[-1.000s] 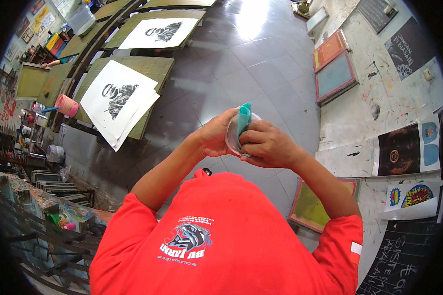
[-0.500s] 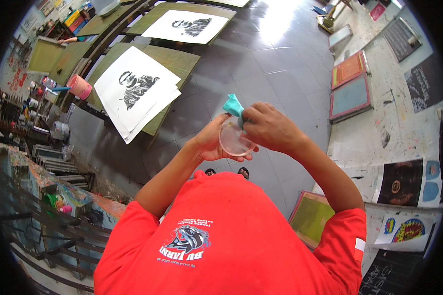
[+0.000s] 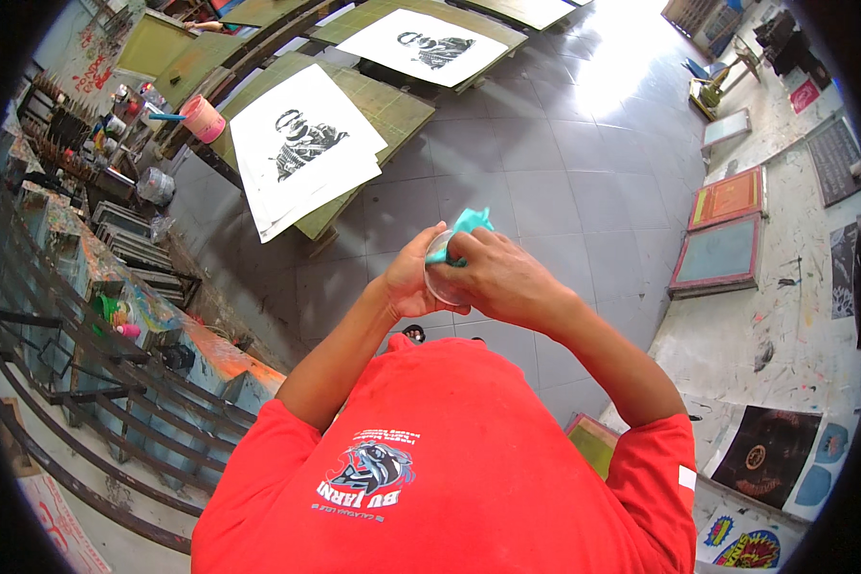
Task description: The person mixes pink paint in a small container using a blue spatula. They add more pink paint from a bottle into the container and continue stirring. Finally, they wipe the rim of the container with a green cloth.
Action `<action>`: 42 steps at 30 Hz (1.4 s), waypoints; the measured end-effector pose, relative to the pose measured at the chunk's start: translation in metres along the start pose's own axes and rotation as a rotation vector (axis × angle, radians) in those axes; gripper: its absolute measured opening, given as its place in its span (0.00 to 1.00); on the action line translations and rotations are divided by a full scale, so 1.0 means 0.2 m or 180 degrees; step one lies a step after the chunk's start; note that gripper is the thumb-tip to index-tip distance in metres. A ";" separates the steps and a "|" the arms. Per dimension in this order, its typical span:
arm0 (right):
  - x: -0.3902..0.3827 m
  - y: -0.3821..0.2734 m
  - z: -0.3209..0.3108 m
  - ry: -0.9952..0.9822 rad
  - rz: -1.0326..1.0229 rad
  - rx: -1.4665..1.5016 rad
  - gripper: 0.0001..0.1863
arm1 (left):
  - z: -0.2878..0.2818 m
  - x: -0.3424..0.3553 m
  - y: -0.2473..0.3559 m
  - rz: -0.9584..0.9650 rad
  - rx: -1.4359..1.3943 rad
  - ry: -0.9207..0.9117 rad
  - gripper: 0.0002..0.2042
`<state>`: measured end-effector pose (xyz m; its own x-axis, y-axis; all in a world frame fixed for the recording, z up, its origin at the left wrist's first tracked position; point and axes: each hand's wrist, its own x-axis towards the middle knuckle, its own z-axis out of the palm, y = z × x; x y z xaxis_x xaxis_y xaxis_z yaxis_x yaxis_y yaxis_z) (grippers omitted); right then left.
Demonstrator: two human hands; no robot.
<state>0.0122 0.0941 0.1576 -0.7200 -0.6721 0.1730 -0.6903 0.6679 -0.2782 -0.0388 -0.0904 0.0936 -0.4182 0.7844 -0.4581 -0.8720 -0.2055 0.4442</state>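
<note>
In front of my red shirt, my left hand (image 3: 409, 279) cups a round, clear plastic container (image 3: 440, 285) from its left side and below. My right hand (image 3: 509, 277) is closed on a teal cloth (image 3: 471, 223), its fingers at the container's upper rim. Part of the cloth pokes up above the knuckles, and another bit lies against the container wall. The right hand covers much of the container, so its inside cannot be made out.
Ahead on the left, green tables (image 3: 392, 113) carry white sheets (image 3: 308, 196) with a black printed figure. A pink tub (image 3: 203, 120) with a blue handle stands at a table corner. Framed screens (image 3: 717, 254) lean along the right wall. Metal racks (image 3: 115, 402) fill the left.
My right hand and the teal cloth have shifted onto the container, hiding more of it. The container has tilted. My view has turned left, so the surroundings appear further right.
</note>
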 end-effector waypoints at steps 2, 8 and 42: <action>-0.04 0.02 -0.02 -0.0131 -0.0229 0.0225 0.14 | 0.01 0.04 -0.04 0.0233 -0.0135 0.0086 0.32; -0.11 0.13 -0.15 -0.0637 -0.0058 0.0247 0.03 | 0.04 0.04 -0.08 0.0595 0.0236 -0.0219 0.33; 0.33 -0.47 0.45 0.2204 0.1421 0.7037 0.25 | -0.10 -0.58 -0.52 0.2905 -0.0375 0.1244 0.31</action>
<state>0.0358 -0.0427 0.1107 -0.9796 -0.1599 -0.1218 0.1997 -0.8432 -0.4991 0.0959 -0.1712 0.0845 -0.9762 0.0541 -0.2099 -0.1860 -0.7065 0.6828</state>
